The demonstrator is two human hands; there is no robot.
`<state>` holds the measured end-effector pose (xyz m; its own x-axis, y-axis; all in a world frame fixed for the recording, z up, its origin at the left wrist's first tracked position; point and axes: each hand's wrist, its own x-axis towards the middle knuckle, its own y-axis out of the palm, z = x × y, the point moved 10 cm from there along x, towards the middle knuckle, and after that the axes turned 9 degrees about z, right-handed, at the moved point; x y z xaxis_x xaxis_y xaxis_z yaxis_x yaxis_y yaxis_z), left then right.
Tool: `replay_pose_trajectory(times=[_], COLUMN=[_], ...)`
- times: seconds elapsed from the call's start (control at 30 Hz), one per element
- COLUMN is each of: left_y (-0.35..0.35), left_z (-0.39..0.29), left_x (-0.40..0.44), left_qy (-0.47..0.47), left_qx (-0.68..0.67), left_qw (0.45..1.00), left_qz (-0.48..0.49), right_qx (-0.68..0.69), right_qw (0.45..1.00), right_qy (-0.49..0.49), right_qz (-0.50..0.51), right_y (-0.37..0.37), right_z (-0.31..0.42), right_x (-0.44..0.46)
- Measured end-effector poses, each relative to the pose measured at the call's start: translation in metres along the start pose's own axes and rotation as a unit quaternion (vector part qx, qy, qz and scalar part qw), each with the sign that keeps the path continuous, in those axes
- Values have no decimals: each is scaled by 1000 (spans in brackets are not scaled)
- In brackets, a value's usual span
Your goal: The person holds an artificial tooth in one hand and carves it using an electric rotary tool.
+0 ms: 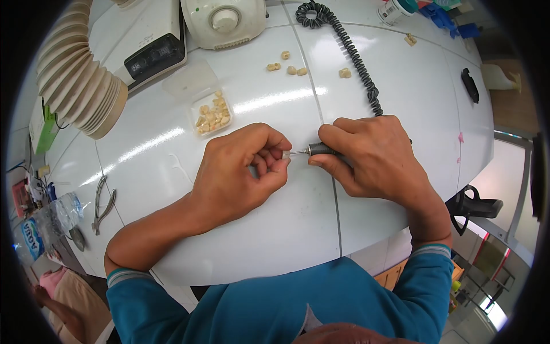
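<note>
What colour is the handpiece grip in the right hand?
The handpiece grip is black; it shows in the head view.

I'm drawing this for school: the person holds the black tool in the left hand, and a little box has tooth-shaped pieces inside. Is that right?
Not quite: the head view shows the black tool in the right hand, not the left hand. The little box does have tooth-shaped pieces inside.

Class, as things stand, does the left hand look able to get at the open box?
Probably yes: the box lies just beyond the left hand, with nothing between, though that hand holds a small piece.
</note>
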<state>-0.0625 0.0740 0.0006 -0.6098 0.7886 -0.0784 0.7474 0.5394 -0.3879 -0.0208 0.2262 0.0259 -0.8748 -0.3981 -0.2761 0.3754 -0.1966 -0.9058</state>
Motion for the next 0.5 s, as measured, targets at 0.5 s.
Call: replay_pose_trajectory(times=[0.5], left_y=[0], left_z=[-1], left_x=[1], left_qy=[-2], left_qx=[5], left_qw=[1000], left_qz=[6], right_qx=[-6], right_qw=[1000], right_qy=[-3], right_qz=[-6], right_y=[-1], right_z=[-1], right_x=[-1])
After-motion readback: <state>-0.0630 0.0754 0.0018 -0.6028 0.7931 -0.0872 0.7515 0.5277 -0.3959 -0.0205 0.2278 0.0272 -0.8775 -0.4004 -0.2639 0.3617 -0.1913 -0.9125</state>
